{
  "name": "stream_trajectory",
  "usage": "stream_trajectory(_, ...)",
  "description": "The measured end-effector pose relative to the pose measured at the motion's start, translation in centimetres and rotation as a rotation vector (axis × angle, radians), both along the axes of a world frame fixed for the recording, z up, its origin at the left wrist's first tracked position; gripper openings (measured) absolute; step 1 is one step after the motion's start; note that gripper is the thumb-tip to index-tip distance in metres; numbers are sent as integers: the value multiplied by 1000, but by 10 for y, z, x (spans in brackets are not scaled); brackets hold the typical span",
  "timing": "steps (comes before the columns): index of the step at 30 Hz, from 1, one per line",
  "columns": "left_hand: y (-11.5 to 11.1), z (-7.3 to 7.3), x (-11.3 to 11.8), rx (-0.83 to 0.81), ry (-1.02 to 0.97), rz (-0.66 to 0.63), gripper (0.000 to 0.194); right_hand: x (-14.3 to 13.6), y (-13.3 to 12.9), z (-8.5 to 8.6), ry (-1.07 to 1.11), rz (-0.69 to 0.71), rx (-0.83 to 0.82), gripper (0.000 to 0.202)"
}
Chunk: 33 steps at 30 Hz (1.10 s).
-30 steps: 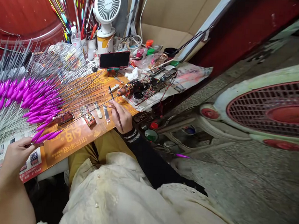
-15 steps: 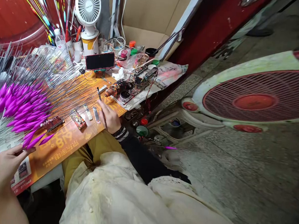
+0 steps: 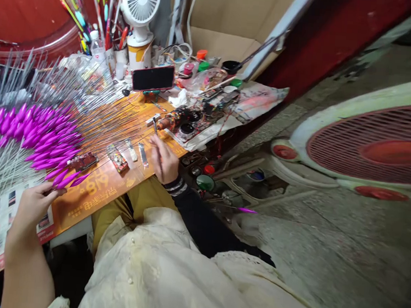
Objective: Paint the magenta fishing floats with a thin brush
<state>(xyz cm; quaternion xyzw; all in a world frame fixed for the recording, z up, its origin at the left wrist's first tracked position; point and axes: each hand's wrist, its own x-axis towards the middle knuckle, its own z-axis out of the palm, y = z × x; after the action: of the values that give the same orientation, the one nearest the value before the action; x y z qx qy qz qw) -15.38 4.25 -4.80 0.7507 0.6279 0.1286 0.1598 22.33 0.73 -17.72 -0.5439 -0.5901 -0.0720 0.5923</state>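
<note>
My left hand [image 3: 38,204] is at the front left of the table, its thumb and fingers pinched on a purple fishing float [image 3: 66,181] at the near edge of a large pile. Two similar floats lie close by its fingertips. The pile of purple floats [image 3: 39,134], with long thin stems, spreads across the left side. My right hand [image 3: 165,160] is closed around a slim dark paintbrush [image 3: 155,124], held upright over the table's right edge. Small paint-stained blocks [image 3: 117,158] and a dark red-brown piece [image 3: 83,161] lie between my hands.
A phone on a stand [image 3: 153,78], a small white fan [image 3: 140,6] and a bottle [image 3: 96,45] stand at the back. Paint pots [image 3: 186,128] and clutter fill the right corner. A large floor fan [image 3: 376,141] is at right; one purple float [image 3: 247,210] shows beside my right arm.
The view has shifted, so the table and most things on it appear further right. Both hands keep their holds, and the paintbrush stays near the table's right edge.
</note>
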Motion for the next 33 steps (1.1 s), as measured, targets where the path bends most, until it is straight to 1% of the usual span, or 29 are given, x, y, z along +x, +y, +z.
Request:
stream_trajectory(3, -3, 1, 8, -56, -93, -6, 30, -15, -23, -12, 96, 1, 130, 42)
stream_trajectory(5, -4, -1, 9, -75, -142, -7, 30, -29, -39, -18, 91, 59, 170, 41)
stream_trajectory(6, -4, -2, 8, -86, -164, -11, 29, -36, -46, -21, 75, 105, 181, 41)
stream_trajectory(8, -5, -5, 6, -90, -196, -25, 28, -52, -55, -23, 0, 249, 206, 44)
stream_trajectory(11, -7, -8, 4, -61, -214, -45, 26, -78, -59, -23, -153, 455, 255, 50)
stream_trajectory(13, -9, -9, 3, -52, -221, -51, 25, -93, -57, -24, -196, 507, 255, 54)
stream_trajectory(15, -10, -10, 4, -56, -222, -52, 25, -105, -55, -25, -193, 516, 214, 56)
stream_trajectory(18, -11, -11, 4, -61, -215, -51, 25, -113, -54, -28, -198, 511, 140, 57)
stream_trajectory(21, -11, -11, 4, -63, -222, -46, 26, -114, -56, -29, -221, 490, 99, 58)
stream_trajectory(27, -11, -11, 4, -53, -213, -57, 29, -115, -56, -28, -256, 469, 93, 60)
stream_trajectory(33, -11, -13, 2, -64, -197, -49, 28, -116, -56, -30, -278, 446, 73, 52)
